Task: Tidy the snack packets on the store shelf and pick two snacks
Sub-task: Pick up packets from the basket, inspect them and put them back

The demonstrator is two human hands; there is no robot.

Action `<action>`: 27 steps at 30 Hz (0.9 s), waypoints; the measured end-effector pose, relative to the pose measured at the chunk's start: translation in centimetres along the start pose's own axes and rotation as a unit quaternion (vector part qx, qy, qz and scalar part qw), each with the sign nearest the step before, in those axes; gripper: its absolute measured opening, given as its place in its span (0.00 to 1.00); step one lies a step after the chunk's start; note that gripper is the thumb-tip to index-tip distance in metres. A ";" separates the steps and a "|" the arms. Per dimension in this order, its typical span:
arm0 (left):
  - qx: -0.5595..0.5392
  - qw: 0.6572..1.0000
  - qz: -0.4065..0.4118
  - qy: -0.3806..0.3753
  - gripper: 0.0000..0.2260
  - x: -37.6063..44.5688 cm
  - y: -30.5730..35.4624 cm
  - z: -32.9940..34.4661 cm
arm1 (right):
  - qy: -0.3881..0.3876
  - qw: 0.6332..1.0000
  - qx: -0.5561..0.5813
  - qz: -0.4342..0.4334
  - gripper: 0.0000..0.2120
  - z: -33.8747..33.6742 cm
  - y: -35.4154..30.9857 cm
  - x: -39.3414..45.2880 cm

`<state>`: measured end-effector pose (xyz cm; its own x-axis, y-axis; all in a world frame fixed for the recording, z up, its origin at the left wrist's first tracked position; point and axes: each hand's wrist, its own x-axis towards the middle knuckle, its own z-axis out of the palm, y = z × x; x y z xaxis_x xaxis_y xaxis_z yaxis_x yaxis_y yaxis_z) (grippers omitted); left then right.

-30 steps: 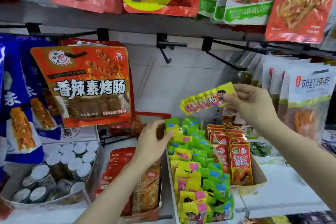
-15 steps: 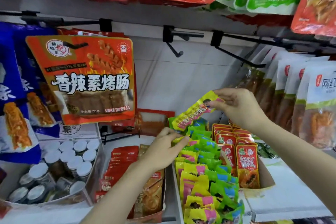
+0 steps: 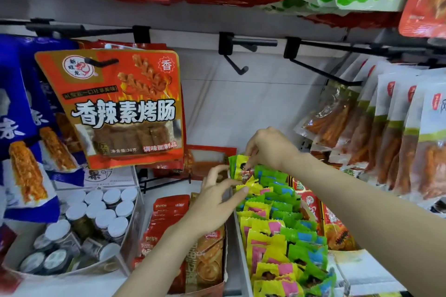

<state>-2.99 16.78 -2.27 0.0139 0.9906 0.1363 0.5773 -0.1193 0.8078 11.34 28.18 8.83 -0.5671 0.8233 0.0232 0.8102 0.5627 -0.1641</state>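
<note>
Right hand (image 3: 268, 146) lowered, pinching yellow packet (image 3: 244, 168) into box row; left hand (image 3: 214, 202) fingers relaxed beside it; hanging pack (image 3: 120, 108) reads 香辣素烤肠.

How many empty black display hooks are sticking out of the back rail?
2. One short hook at the centre above the left hand, one long hook to its right above the right hand. Others, loaded with packets, may be hidden.

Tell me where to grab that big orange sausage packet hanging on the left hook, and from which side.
Pinch the orange packet by its free bottom edge from the front, then slide it forward off the hook: it hangs flat, facing out, with more packets close behind it.
</note>
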 end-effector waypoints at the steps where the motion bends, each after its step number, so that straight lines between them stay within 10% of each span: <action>1: -0.008 1.000 0.005 0.002 0.28 0.0 -0.1 0.0 | 0.000 1.000 0.014 -0.001 0.14 0.4 0.3 -0.2; 10: -0.017 1.000 0.020 -0.004 0.25 0.5 0.4 0.1 | 0.022 0.986 0.168 -0.001 0.08 1.9 2.2 -0.2; 27: -0.008 0.998 -0.018 -0.059 0.29 0.6 0.8 -0.9 | 0.061 0.991 0.074 -0.089 0.07 2.1 2.6 0.0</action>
<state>-3.30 17.26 -1.04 0.0893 0.9952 0.0392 0.5660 -0.0831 0.8202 13.13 29.42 6.36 -0.6700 0.7197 0.1817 0.6633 0.6904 -0.2888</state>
